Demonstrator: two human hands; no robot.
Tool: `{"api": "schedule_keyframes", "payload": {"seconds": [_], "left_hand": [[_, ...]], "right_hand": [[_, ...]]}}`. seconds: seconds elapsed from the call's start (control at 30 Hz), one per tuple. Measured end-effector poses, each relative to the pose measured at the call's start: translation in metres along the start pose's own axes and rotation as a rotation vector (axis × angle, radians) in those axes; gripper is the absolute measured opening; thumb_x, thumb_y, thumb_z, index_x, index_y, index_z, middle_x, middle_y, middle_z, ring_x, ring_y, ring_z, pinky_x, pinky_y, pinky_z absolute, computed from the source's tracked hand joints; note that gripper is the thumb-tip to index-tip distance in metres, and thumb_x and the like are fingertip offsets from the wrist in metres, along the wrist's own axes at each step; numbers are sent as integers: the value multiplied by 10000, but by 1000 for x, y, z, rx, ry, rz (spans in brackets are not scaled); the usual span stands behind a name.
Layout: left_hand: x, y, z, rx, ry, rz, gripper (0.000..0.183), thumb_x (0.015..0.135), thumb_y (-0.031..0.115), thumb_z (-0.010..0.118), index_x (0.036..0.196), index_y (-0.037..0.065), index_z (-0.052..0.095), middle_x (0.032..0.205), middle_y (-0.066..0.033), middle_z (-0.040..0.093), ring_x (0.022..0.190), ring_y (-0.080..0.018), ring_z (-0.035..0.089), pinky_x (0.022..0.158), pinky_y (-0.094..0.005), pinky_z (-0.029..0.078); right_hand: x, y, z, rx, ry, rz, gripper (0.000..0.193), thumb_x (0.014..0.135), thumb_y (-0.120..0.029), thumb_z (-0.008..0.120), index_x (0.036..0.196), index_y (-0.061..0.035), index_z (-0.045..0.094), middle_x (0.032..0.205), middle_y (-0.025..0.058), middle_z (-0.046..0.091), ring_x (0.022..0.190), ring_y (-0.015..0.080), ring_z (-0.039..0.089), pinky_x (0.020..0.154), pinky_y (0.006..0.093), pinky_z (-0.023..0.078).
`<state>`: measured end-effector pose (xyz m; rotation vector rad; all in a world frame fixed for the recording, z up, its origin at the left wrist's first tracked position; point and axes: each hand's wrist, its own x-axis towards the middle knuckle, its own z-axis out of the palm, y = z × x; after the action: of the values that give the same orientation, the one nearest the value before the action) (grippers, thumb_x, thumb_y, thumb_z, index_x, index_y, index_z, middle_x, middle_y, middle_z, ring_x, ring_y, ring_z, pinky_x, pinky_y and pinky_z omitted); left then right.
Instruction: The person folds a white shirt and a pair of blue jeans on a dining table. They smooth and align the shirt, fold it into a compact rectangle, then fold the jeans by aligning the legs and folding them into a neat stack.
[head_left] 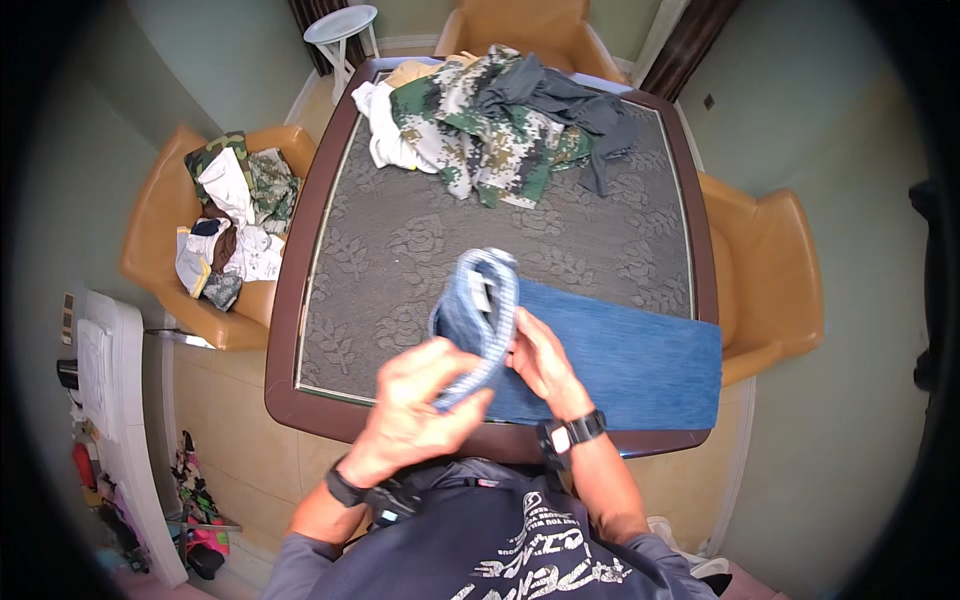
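Observation:
A pair of blue jeans [630, 355] lies across the near right of the table, its legs laid flat toward the right edge. The waist end, with a pale band and a white label inside, is lifted and blurred. My left hand [425, 400] is closed on the near side of this waistband. Against its right side rests my right hand [540, 360], fingers stretched out and partly hidden by the denim. Both wrists wear dark straps.
Camouflage clothes [490, 130], a dark grey garment [560, 100] and white cloth [385, 125] are heaped at the table's far end. More clothes [235, 215] fill the left tan armchair [155, 230]. Other armchairs stand at the right and far sides.

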<state>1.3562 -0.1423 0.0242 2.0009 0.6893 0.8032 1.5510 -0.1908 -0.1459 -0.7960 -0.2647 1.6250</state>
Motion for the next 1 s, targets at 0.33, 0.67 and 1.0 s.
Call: {"api": "schedule_keyframes", "payload": {"seconds": [0.33, 0.67, 1.0], "left_hand": [[-6, -93, 188, -504, -601, -729, 436, 850, 139, 798, 1232, 30, 619, 1197, -78, 630, 1170, -157, 542, 982, -319, 473], [-33, -146, 123, 327, 267, -594, 456, 798, 125, 761, 1211, -7, 619, 1150, -161, 624, 956, -265, 618, 850, -367, 512], [-42, -171, 113, -25, 168, -827, 246, 805, 94, 786, 996, -5, 666, 680, 18, 607, 595, -54, 513, 562, -248, 451]], "right_hand": [[-113, -78, -131, -70, 320, -4, 561, 1016, -389, 540, 1442, -56, 390, 1154, 126, 643, 1044, 208, 639, 853, 355, 544], [-85, -42, -143, -653, 526, -247, 451, 787, 35, 708, 1198, -2, 526, 854, 11, 615, 711, 73, 557, 613, 253, 457], [-120, -55, -109, -1477, 755, -442, 573, 753, -35, 742, 1289, -21, 542, 1104, 176, 591, 1004, 337, 587, 887, 422, 501]]}}
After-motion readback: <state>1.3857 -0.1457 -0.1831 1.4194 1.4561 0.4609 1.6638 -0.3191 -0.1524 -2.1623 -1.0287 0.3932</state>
